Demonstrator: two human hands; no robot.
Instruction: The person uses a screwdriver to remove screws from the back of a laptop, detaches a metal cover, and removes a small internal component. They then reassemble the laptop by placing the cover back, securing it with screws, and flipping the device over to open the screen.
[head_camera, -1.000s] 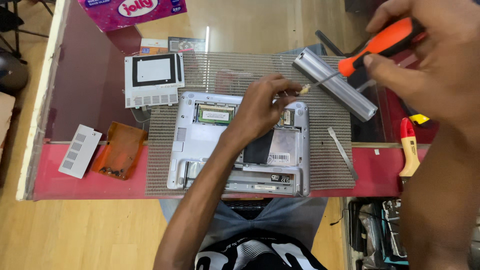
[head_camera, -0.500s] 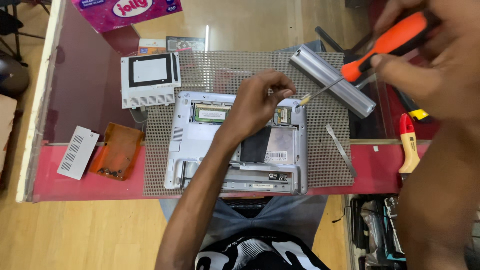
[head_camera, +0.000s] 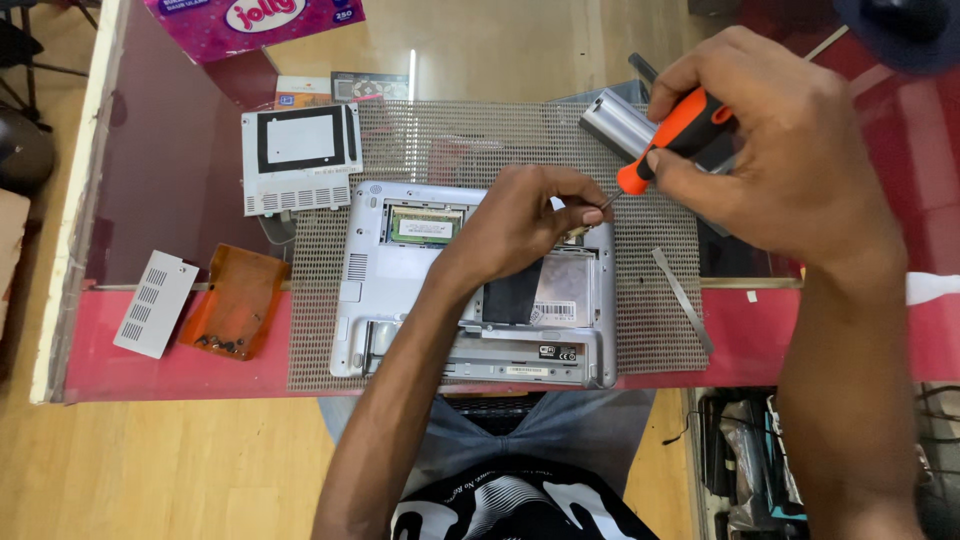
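Note:
A silver laptop (head_camera: 400, 290) lies upside down on a mesh mat (head_camera: 460, 140), its bottom covers off and a green memory board (head_camera: 425, 225) exposed. My left hand (head_camera: 530, 215) rests on the laptop's upper right part, fingertips pinched near the screwdriver tip. My right hand (head_camera: 770, 165) grips an orange-and-black screwdriver (head_camera: 672, 145), its tip pointing down-left at the laptop's top right corner beside my left fingers. What sits under the fingertips is hidden.
A removed grey cover panel (head_camera: 300, 155) lies at the mat's upper left. A small white vent cover (head_camera: 155, 303) and an orange tray with screws (head_camera: 235, 305) sit at left. A silver bar-shaped part (head_camera: 615, 122) and a thin metal strip (head_camera: 682, 285) lie at right. A pink box (head_camera: 255, 20) stands behind.
My right hand has come lower and further left, bringing the screwdriver tip close to my left fingertips. The left hand stays on the laptop.

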